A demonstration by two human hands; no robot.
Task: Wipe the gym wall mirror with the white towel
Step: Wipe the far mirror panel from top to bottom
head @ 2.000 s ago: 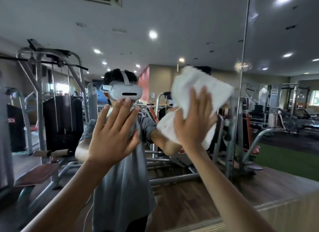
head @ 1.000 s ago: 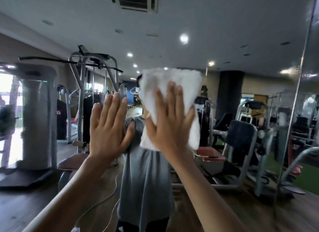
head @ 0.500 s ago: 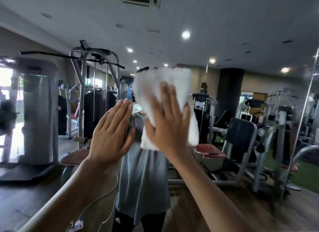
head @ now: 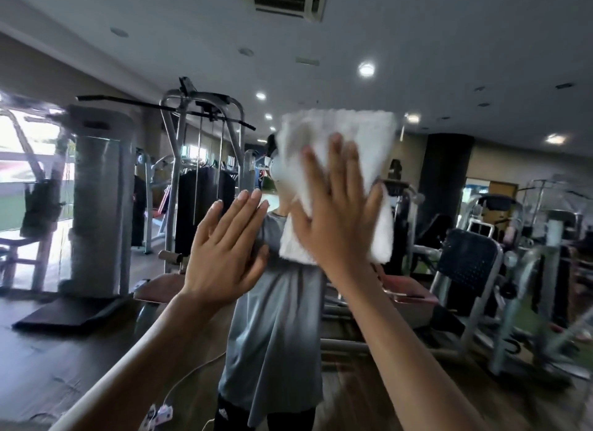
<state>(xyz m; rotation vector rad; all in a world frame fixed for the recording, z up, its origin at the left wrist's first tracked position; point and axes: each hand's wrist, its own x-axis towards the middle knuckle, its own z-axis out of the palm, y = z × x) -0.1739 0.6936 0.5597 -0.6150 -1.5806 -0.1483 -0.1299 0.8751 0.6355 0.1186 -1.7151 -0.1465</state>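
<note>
Against the mirror point(head: 96, 334), right hand point(head: 337, 228) presses white towel point(head: 362, 141) flat-palmed; left hand point(head: 224, 254) spread, empty.

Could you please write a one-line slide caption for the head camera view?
Right hand presses a white towel flat against the gym wall mirror, left hand open beside it.

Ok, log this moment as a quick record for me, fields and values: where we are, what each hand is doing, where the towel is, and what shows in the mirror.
setting: gym, facing the wall mirror
right hand: fingers spread, palm pressing the white towel flat on the glass
left hand: open, empty, raised beside the right hand; contact with the glass unclear
towel position: at head height, covering the reflected face
reflection: person in a grey shirt, weight machines, ceiling lights
image quality: some motion blur
</note>
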